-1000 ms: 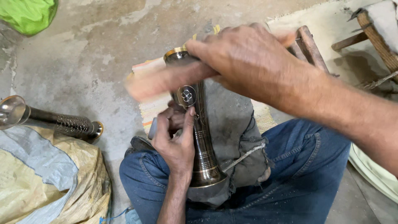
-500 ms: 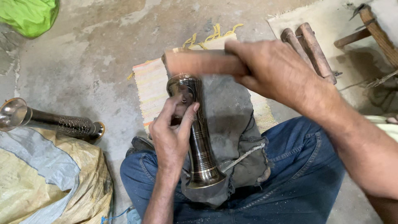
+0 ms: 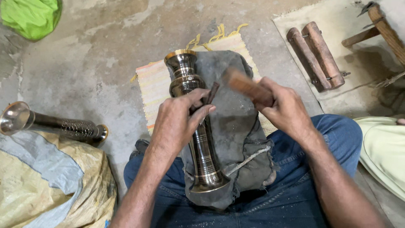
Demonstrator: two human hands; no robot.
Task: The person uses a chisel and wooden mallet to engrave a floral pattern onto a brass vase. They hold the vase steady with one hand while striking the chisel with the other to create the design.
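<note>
- Left hand [image 3: 179,122]: closed around the upper body of a tall brass vase [image 3: 195,126], fingers wrapped across its front; a thin dark punch [image 3: 212,93] is pinched between the fingertips, its tip set against the metal just below the vase's bulbous shoulder.
- Right hand [image 3: 283,109]: clamped on a wooden mallet [image 3: 247,88], which shows as a blurred brown bar pointing left and far, just right of the punch and apart from it.
- Brass vase: lies lengthwise over the person's lap, flared base near, gold-rimmed mouth far; it rests on a dark grey cloth [image 3: 236,126] that drapes over the blue jeans [image 3: 295,190].
- Striped mat [image 3: 154,90]: pale, with yellow fringe, spread on the concrete floor [image 3: 93,55] under the far end of the cloth and the vase's mouth.
- 2nd brass vase [image 3: 50,123]: lies on its side on the floor at the left, well apart from both hands, beside a yellow and grey woven sack [image 3: 38,185].
- Green cloth bundle [image 3: 31,17]: far left corner.
- 2 wooden cylinders [image 3: 314,55]: side by side on a beige sheet at the far right, near a wooden frame [image 3: 382,27].
- Pale green fabric [image 3: 382,147]: at the right edge.
</note>
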